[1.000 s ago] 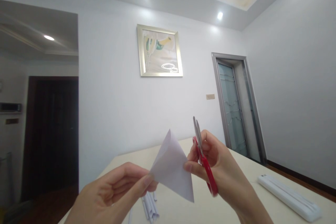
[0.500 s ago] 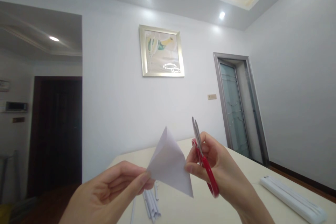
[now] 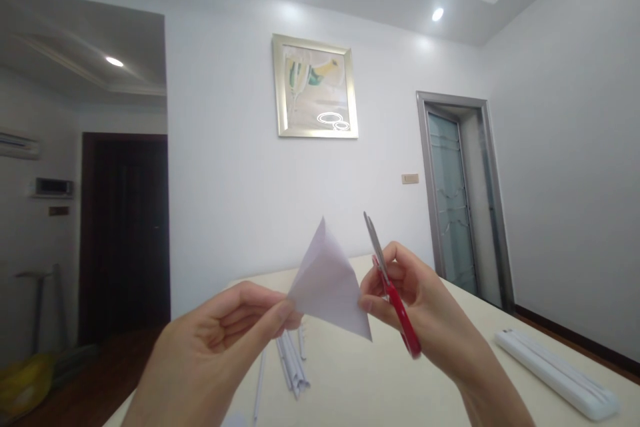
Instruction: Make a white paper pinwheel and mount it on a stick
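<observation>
A white paper folded into a triangle [image 3: 327, 283] is held up above the cream table [image 3: 380, 380]. My left hand [image 3: 225, 340] pinches its left corner between thumb and fingers. My right hand [image 3: 415, 307] touches the paper's right edge with its fingertips and grips red-handled scissors [image 3: 393, 290]. Their blades are closed and point up, just right of the paper.
Several rolled white paper strips [image 3: 293, 367] lie on the table under the hands. A long white flat box [image 3: 555, 373] rests at the table's right edge. Behind stand a white wall with a framed picture [image 3: 315, 88], a glass door [image 3: 457, 200] and a dark doorway [image 3: 125, 233].
The view has shifted slightly down and left. Both hands and the paper have risen a little; the scissors tilt more to the left. The grips are the same.
</observation>
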Available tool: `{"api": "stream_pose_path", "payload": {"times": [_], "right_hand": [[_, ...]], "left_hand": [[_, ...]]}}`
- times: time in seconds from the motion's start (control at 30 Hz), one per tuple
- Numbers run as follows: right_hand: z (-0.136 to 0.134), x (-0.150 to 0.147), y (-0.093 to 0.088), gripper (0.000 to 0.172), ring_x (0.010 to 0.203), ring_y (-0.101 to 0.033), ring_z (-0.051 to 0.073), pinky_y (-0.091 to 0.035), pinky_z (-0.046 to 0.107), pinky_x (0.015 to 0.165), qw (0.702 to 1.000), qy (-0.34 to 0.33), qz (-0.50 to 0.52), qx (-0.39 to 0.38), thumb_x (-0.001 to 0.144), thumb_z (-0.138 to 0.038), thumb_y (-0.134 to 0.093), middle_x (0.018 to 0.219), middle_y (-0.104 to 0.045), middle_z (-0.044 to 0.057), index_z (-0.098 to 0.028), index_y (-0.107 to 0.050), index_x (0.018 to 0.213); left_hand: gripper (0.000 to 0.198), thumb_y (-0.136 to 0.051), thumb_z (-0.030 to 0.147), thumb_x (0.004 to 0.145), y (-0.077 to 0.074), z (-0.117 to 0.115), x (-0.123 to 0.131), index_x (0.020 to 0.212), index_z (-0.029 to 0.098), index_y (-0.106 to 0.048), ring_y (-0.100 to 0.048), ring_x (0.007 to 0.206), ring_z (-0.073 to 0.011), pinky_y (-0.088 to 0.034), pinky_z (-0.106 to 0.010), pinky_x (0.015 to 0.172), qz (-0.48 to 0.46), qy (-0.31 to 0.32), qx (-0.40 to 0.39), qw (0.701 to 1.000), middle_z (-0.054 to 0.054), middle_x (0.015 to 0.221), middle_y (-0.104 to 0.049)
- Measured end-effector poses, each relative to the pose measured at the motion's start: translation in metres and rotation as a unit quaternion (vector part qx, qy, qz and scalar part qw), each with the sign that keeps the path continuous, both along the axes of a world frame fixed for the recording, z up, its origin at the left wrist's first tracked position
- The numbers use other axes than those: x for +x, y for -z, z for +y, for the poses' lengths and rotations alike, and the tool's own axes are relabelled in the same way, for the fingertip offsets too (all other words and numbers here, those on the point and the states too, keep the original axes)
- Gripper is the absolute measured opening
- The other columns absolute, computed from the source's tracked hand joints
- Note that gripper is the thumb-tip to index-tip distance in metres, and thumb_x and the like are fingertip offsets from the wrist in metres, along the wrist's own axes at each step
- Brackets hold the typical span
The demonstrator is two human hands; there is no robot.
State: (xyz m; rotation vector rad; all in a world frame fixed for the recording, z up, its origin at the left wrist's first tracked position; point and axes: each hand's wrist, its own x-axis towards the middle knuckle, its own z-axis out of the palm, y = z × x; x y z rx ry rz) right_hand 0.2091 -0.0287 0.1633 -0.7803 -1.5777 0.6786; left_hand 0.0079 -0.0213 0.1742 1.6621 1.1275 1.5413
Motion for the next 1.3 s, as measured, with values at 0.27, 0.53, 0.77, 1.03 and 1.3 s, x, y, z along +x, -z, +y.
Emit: {"api": "stream_pose_path", "payload": {"times": [0.27,0.53,0.77,1.03,1.3], "right_hand": [[0.000,0.001,0.001,0.025,0.069,-0.052,0.013,-0.040,0.027,0.064,1.000,-0.007,-0.007,-0.006,0.075,-0.009,-0.060,0.074,-0.059,-0.005,-0.023,-0.040,0.078],[0.000,0.003,0.001,0.025,0.072,-0.055,0.014,-0.041,0.028,0.065,0.999,-0.040,-0.023,-0.011,0.074,-0.004,-0.056,0.076,-0.060,-0.003,-0.023,-0.040,0.079],[0.001,0.003,0.001,0.022,0.069,-0.054,0.012,-0.042,0.027,0.063,1.000,-0.025,-0.012,0.007,0.075,-0.004,-0.053,0.076,-0.060,-0.002,-0.022,-0.041,0.079],[-0.002,0.006,0.003,0.021,0.071,-0.057,0.014,-0.043,0.027,0.062,0.998,-0.029,-0.047,-0.009,0.074,-0.019,-0.067,0.075,-0.059,-0.002,-0.022,-0.046,0.080],[-0.002,0.012,0.000,0.025,0.076,-0.058,0.013,-0.044,0.026,0.065,0.999,-0.041,0.006,0.025,0.075,-0.021,-0.069,0.089,-0.064,0.000,-0.022,-0.045,0.081]], "left_hand": [[0.022,-0.074,0.043,0.061,0.000,0.000,-0.003,0.064,0.022,-0.068,-0.065,0.055,-0.0157,-0.048,-0.017,0.046,-0.011,0.006,-0.026,1.000,-0.001,0.062,-0.072],[0.018,-0.074,0.040,0.064,0.010,0.009,-0.013,0.073,0.025,-0.068,-0.067,0.059,-0.0125,-0.048,-0.010,0.048,-0.025,-0.020,0.024,0.999,0.002,0.068,-0.073],[0.014,-0.073,0.039,0.067,0.008,0.006,-0.012,0.072,0.028,-0.067,-0.066,0.061,-0.0102,-0.048,-0.008,0.050,-0.007,-0.011,0.045,0.999,0.007,0.068,-0.073],[0.013,-0.072,0.039,0.069,0.009,0.003,-0.012,0.073,0.027,-0.067,-0.067,0.061,-0.0115,-0.049,-0.011,0.049,-0.008,-0.017,0.062,0.998,0.006,0.068,-0.073],[0.011,-0.069,0.035,0.071,0.005,0.001,-0.011,0.071,0.025,-0.067,-0.067,0.057,-0.0144,-0.046,-0.014,0.043,0.092,0.039,0.038,0.994,0.003,0.065,-0.072]]}}
